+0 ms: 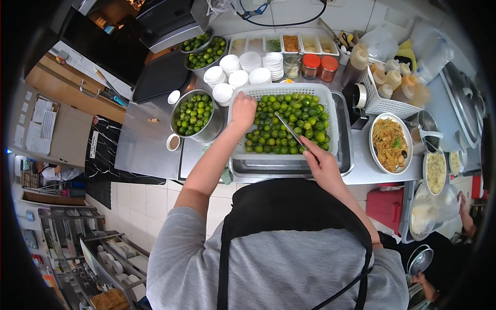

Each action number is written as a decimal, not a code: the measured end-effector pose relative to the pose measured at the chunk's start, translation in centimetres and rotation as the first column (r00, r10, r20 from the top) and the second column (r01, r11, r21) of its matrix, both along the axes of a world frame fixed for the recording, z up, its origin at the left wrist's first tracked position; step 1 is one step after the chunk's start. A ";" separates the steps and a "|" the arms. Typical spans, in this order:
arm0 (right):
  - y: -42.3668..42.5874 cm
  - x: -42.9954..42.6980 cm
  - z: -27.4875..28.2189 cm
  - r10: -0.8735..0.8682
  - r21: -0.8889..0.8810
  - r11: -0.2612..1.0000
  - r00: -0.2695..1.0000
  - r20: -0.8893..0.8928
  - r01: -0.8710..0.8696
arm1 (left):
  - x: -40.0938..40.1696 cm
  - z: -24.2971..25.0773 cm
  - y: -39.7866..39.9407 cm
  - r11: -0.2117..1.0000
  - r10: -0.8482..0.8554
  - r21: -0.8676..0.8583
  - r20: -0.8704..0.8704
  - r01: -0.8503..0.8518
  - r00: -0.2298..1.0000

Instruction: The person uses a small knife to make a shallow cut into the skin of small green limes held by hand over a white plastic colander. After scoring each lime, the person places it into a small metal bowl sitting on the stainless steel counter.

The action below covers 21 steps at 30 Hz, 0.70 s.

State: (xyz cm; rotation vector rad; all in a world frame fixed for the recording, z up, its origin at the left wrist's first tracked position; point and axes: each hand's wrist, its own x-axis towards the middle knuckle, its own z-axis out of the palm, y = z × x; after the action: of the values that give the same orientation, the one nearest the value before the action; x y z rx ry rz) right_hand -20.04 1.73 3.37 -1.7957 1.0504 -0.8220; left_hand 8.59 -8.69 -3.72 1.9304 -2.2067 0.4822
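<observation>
A white perforated plastic basket [332,116] full of small green limes [288,106] stands before me. It rests in a shallow stainless steel tray [345,135]. My right hand [320,158] grips a knife [290,130], its blade slanting up and left over the limes. At the basket's upper left corner, my left hand [245,111] has its fingers curled by the rim; its fingertips are hidden, so whether it holds anything is unclear. Left of the basket, a steel pot [211,131] holds more limes [192,114].
Behind the basket stand stacked white dishes [239,79], red-lidded jars [311,66] and seasoning containers [291,43]. To the right are a noodle plate [390,143] and a bottle basket [381,105]. A sauce cup [173,142] sits left. Another person's hand [419,278] holds metal bowls [421,260] at lower right.
</observation>
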 end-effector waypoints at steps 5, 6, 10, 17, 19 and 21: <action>-0.2 -0.8 0.2 -0.058 0.041 0.998 0.998 0.024 0.057 | 0.3 0.1 -0.5 0.998 -0.055 0.028 -0.190 0.061 0.980; -0.2 -0.7 0.1 -0.066 0.061 0.996 0.997 0.039 0.063 | 0.0 1.1 0.3 0.997 -0.056 0.033 -0.183 0.063 0.982; -0.5 -0.3 -0.3 -0.075 -0.010 0.997 0.992 0.098 0.076 | -1.8 4.1 3.8 0.985 0.107 0.118 -0.990 0.129 0.089; -0.6 0.9 -0.4 0.007 -0.116 0.993 0.994 0.112 0.006 | -5.3 5.8 7.6 0.981 0.046 -0.058 -0.860 0.187 -0.509; -0.5 1.0 -0.2 0.030 -0.074 0.997 0.994 0.101 -0.022 | -5.4 5.1 7.6 0.982 0.020 -0.082 -0.848 0.168 -0.530; -0.4 1.0 -0.3 0.051 -0.050 0.998 0.997 0.062 -0.048 | -5.8 4.9 7.5 0.982 -0.002 -0.105 -0.836 0.156 -0.549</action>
State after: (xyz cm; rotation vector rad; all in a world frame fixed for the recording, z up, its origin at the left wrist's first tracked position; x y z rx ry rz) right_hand -19.07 1.37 3.04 -1.8173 0.9487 -0.8746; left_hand 2.83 -1.17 1.19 0.8773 -0.7577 -1.1933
